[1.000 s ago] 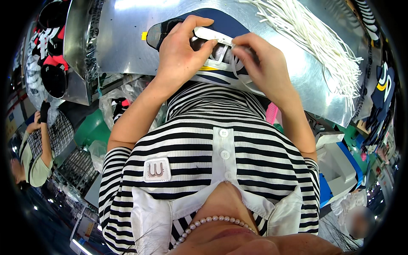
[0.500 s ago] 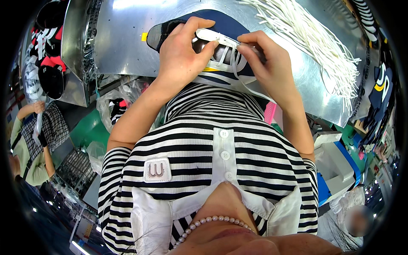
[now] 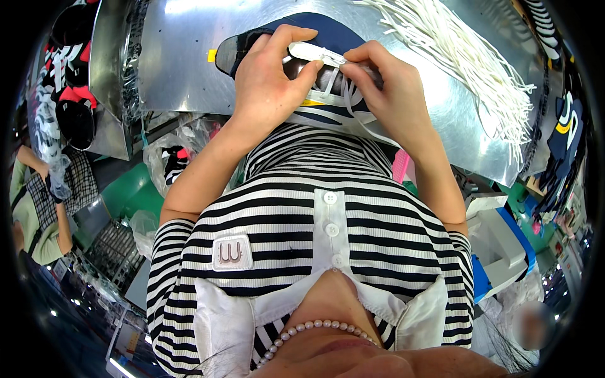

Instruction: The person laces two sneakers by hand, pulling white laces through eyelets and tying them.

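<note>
A navy and grey shoe upper (image 3: 337, 30) with yellow and white trim lies on the metal table in front of me. White lace runs through part of its white eyelet strip (image 3: 304, 51). My left hand (image 3: 271, 82) grips the upper on its left side, the thumb pressed against the eyelet strip and the fingers over the far part. At the strip's right end, thumb and forefinger of my right hand (image 3: 394, 88) pinch the white shoelace (image 3: 362, 120). A length of it loops down below that hand. The exact spot between the right fingertips is hidden.
A bundle of white laces (image 3: 454, 69) lies on the metal table (image 3: 183, 63) to the right. Navy uppers (image 3: 567, 126) hang or lie at the far right. Black and red shoe parts (image 3: 75, 113) are at the left, where another person (image 3: 44, 208) handles clear plastic.
My right hand has moved slightly left along the eyelet strip, with the lace in its fingertips. My left hand stays almost still. The person at the left has shifted their arms.
</note>
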`<state>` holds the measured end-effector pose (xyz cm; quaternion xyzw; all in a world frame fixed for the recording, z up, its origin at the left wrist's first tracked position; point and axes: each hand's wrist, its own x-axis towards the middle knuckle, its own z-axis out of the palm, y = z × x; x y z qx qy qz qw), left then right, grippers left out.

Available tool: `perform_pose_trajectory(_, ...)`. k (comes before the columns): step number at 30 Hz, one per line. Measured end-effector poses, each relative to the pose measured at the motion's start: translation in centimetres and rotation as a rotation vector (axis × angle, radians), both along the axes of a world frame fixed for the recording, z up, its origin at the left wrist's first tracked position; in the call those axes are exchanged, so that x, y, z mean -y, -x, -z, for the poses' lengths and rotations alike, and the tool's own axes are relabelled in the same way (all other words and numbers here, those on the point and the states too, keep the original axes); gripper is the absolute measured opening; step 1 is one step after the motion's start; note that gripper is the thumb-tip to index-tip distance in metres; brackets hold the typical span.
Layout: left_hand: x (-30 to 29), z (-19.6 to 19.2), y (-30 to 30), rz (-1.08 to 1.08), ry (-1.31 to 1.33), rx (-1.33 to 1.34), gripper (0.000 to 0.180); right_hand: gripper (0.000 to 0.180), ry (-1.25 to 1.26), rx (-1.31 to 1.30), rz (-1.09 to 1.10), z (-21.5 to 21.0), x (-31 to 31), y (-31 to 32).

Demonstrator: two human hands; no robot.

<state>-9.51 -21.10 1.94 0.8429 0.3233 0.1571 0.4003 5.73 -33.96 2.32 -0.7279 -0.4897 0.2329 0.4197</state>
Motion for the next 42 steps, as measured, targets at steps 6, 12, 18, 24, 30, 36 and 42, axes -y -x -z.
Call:
perform_pose_trajectory(6,0.3,0.0,0.0,0.001,0.211,0.044,0.038,0.011,0.002,0.265,-0.108,-0.5,-0.9,-0.4)
perform_pose_trajectory(12,0.5,0.2,-0.7,0.032,0.092,0.103,0.036,0.014,0.029,0.47,-0.019,1.7,-3.4,1.4)
perform_pose_trajectory(18,-0.2,0.9,-1.7,-0.014,0.437,0.221,0.038,0.013,0.119,0.316,-0.01,-2.9,0.6,-1.3)
perform_pose_trajectory(24,-0.1,0.0,-3.5,-0.071,0.392,0.185,0.038,0.017,-0.05,0.059,0.232,0.6,2.1,-2.3)
perform_pose_trajectory(30,-3.6,-1.8,-1.8,0.205,0.809,0.362,0.033,0.017,-0.098,0.492,0.367,4.9,-0.8,-2.9)
perform_pose_trajectory(36,-1.7,-2.6,-0.8,0.035,0.25,0.132,0.036,0.025,-0.097,0.11,0.324,2.3,-0.1,-3.7)
perform_pose_trajectory(42,1.1,-2.2,-2.1,0.33,-0.483,-0.074,0.029,0.018,0.087,0.263,0.2,2.8,3.1,-0.5)
